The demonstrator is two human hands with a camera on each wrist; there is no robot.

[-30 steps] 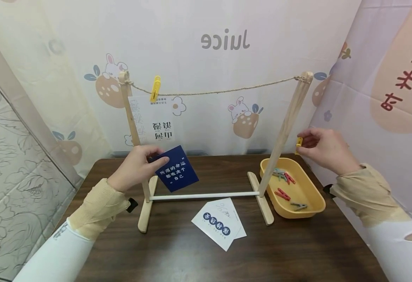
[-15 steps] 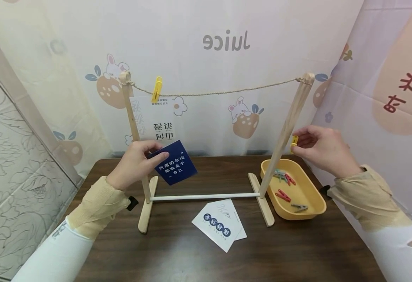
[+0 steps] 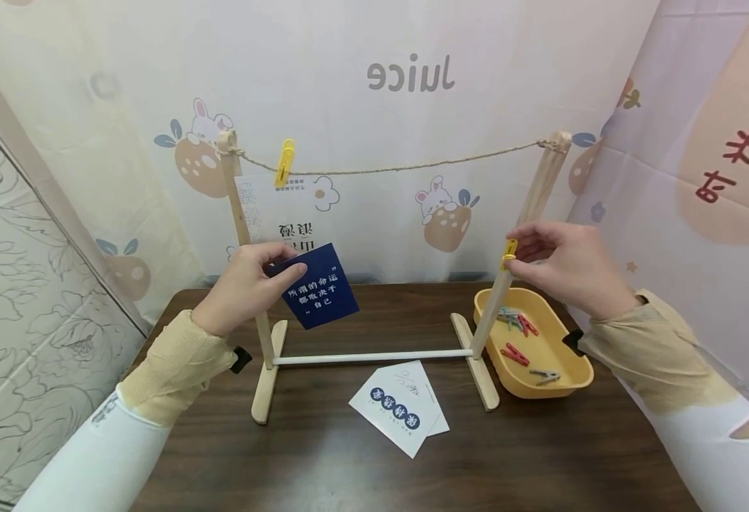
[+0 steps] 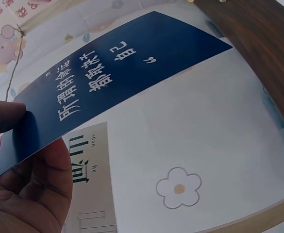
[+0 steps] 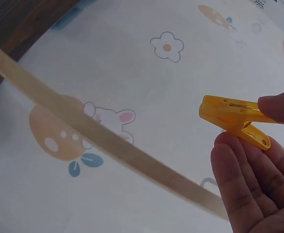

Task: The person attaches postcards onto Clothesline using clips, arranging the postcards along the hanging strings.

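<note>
1. Near the front edge of the tabletop (image 3: 323,469), two white cards (image 3: 400,407) lie overlapped and untouched, just in front of the rack's white crossbar (image 3: 374,355).
2. Toward the right edge, the yellow tray (image 3: 562,384) holds several loose pegs (image 3: 516,353).
3. Above the tray's back end, the right hand (image 3: 566,267) pinches a yellow peg (image 3: 509,251) between thumb and fingers. Over the last second it has carried the peg up and leftward, so it now sits at the right post (image 3: 520,238).
4. By the left post (image 3: 246,242), the left hand (image 3: 246,288) pinches a blue card (image 3: 316,295) by its corner; it has risen slightly.
5. Farther back, the string (image 3: 400,168) carries one hung card (image 3: 287,217) under a yellow clip (image 3: 284,162). Peg and blue card are closing on the string, so hanging seems close.
</note>
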